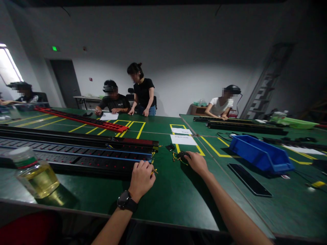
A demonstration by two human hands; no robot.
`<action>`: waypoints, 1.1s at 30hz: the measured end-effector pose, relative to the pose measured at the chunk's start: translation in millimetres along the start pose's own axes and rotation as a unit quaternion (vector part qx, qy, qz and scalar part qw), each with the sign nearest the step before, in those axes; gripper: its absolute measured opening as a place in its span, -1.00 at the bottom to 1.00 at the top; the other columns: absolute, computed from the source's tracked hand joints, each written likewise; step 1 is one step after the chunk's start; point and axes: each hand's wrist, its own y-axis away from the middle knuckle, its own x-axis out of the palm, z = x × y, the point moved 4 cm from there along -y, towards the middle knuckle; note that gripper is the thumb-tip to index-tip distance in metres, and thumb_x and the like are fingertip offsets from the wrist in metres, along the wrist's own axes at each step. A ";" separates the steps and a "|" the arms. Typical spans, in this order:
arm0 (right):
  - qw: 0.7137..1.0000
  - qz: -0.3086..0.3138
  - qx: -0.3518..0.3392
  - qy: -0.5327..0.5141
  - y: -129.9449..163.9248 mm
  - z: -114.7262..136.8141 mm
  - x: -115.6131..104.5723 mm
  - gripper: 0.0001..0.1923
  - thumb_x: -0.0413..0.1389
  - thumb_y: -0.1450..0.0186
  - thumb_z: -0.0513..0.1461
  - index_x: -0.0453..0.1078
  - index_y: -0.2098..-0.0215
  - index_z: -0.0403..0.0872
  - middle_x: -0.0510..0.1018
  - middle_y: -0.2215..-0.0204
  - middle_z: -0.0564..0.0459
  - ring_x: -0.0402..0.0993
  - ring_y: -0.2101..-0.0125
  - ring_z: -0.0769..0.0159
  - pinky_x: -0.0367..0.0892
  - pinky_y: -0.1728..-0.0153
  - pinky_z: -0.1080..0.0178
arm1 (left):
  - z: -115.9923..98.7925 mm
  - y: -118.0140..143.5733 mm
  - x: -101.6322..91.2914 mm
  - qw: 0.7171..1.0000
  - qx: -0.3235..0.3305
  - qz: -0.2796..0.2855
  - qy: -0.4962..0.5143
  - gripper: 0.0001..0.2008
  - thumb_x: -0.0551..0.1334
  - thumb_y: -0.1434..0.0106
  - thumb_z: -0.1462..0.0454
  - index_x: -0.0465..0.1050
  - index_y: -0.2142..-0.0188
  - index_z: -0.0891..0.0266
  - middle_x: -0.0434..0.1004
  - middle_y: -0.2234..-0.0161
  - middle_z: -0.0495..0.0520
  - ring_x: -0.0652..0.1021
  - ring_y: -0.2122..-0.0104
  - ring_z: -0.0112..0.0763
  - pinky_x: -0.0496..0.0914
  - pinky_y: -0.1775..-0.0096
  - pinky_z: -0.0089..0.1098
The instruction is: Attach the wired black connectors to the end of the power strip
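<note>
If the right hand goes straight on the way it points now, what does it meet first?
The right hand already touches a small black part with yellow wires; beyond it, probably the white paper sheet, though depth is unclear.

Bare green table (pixel 178 194) between left hand (pixel 141 178) and right hand (pixel 196 162): open, nothing lying there. Near edge of table in front of both hands also free.

Left of left hand: long black strips (pixel 76 153) run across, blocking the way to the left; hand touches their end. Jar (pixel 34 172) stands near the front left edge.

Ahead of right hand: small black part (pixel 182 156) with wires, then paper sheets (pixel 182 139).

Right of right hand: open strip of table, then phone (pixel 249 179) lying flat, and blue bin (pixel 260 154) behind it.
</note>
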 end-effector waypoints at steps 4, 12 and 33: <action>0.999 -0.006 0.038 0.000 -1.6 -3.4 0.5 -0.61 -0.04 -0.50 -0.11 0.53 -0.13 0.00 0.66 0.06 -0.12 0.56 0.08 0.09 0.34 0.15 0.18 | 0.0 0.0 0.0 1.000 -0.002 0.007 0.001 -0.92 0.22 -0.30 0.32 0.51 0.26 0.17 0.56 0.20 0.10 0.46 0.11 -0.13 0.27 0.09 -0.11; 0.993 0.008 0.119 -0.011 0.5 -6.5 -8.0 -0.53 -0.15 -0.55 -0.06 0.49 -0.15 -0.05 0.65 0.02 -0.15 0.56 0.02 0.05 0.37 0.16 0.18 | -0.3 0.3 -0.4 1.000 -0.010 0.014 0.000 -0.93 0.23 -0.30 0.32 0.51 0.26 0.17 0.55 0.20 0.09 0.46 0.11 -0.14 0.26 0.09 -0.12; 0.989 0.026 0.140 -0.036 3.2 -5.8 -9.5 -0.54 -0.15 -0.54 -0.04 0.47 -0.16 0.02 0.63 -0.04 -0.11 0.59 0.04 0.05 0.39 0.20 0.17 | 0.0 0.0 1.1 1.000 -0.007 0.009 0.001 -0.93 0.24 -0.29 0.31 0.52 0.25 0.17 0.56 0.19 0.10 0.45 0.12 -0.14 0.26 0.08 -0.13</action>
